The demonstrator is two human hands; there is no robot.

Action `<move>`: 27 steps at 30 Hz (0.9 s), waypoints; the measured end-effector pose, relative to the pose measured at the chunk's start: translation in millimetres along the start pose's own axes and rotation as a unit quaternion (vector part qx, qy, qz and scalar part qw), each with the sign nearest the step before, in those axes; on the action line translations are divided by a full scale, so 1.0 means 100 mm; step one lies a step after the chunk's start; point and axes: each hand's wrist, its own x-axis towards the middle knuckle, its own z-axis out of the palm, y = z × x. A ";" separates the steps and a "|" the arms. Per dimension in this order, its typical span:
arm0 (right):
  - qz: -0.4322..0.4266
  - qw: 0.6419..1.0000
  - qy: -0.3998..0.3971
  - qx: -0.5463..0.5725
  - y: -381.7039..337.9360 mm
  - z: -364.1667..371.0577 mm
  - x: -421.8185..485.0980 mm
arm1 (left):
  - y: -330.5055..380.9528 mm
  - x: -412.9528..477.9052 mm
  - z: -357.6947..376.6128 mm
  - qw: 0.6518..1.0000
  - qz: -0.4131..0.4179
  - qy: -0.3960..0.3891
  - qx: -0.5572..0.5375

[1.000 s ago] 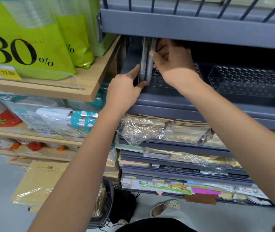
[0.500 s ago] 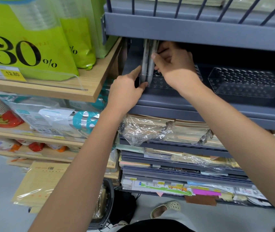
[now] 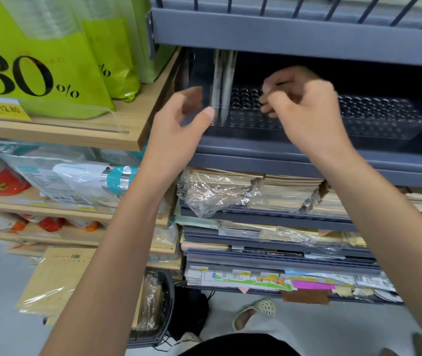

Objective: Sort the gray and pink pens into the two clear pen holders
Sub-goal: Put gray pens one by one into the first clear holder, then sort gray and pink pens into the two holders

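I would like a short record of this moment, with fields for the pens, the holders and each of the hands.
pens: two gray pens standing in the left holder, at its left end; no pink pen visible
holders: left holder and right holder, clear, side by side on the gray shelf
left hand: open, beside the pens, holding nothing
right hand: fingers curled, blurred; any content unclear
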 end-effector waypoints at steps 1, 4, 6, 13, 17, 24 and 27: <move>0.000 1.000 0.005 0.012 0.00 -0.09 -0.11 | 0.07 -0.11 -0.03 0.999 0.009 0.004 -0.044; 0.018 0.999 0.021 0.043 0.08 -0.37 -0.53 | 0.17 -0.49 -0.11 0.990 0.025 -0.026 -0.140; 0.062 0.996 0.025 0.061 0.23 -0.54 -0.88 | 0.07 -0.77 -0.14 0.985 0.004 -0.057 -0.161; 0.413 0.907 0.044 0.069 1.69 -0.67 -2.54 | -1.19 -1.92 0.17 0.946 -0.298 -0.106 -0.070; 0.581 0.814 -0.001 0.016 2.45 -0.80 -3.73 | -1.88 -2.61 0.43 0.869 -0.464 -0.174 0.004; 0.608 0.788 -0.074 -0.066 2.80 -1.50 -4.77 | -2.01 -3.27 1.07 0.810 -0.530 -0.233 0.096; 0.597 0.794 -0.087 -0.074 2.88 -1.92 -4.91 | -1.84 -3.43 1.48 0.806 -0.531 -0.238 0.112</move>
